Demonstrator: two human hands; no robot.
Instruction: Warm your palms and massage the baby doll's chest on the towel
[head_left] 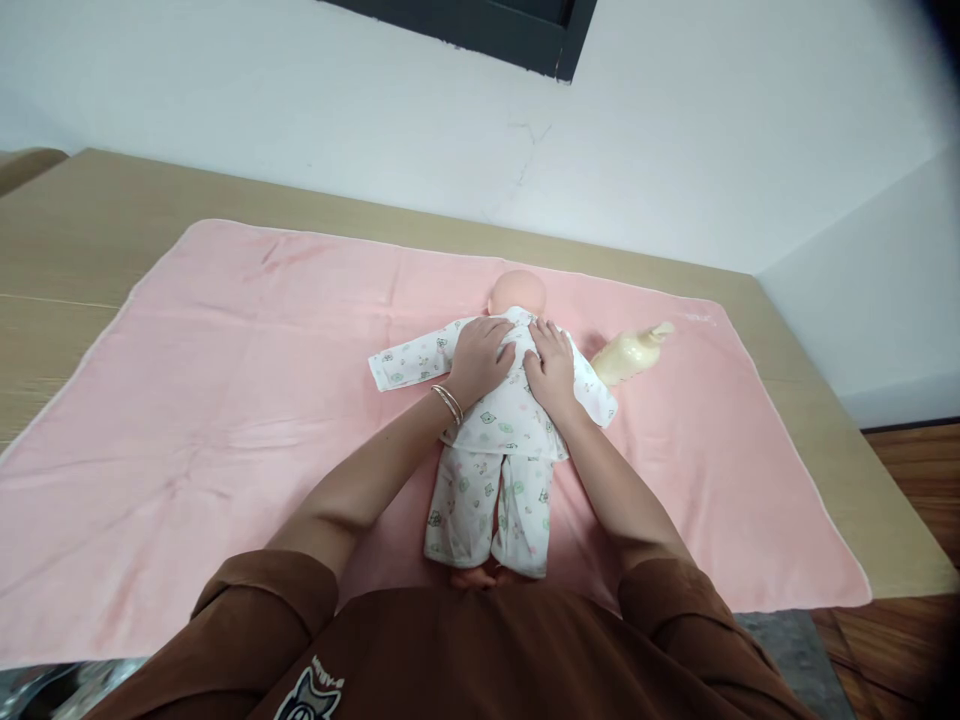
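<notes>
Doll: plastic baby doll in white printed suit (499, 440); probably light, floppy; hold by torso.
Grip: left hand (480, 360), right hand (551, 367) flat on chest, unclenched.

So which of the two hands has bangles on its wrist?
The left hand, lying flat on the doll: thin bangles circle its wrist. The right hand, beside it on the doll, has a bare wrist.

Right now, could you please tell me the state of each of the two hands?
Left hand: open, palm flat on the chest of the doll.
Right hand: open, palm flat on the same chest, beside the left.
</notes>
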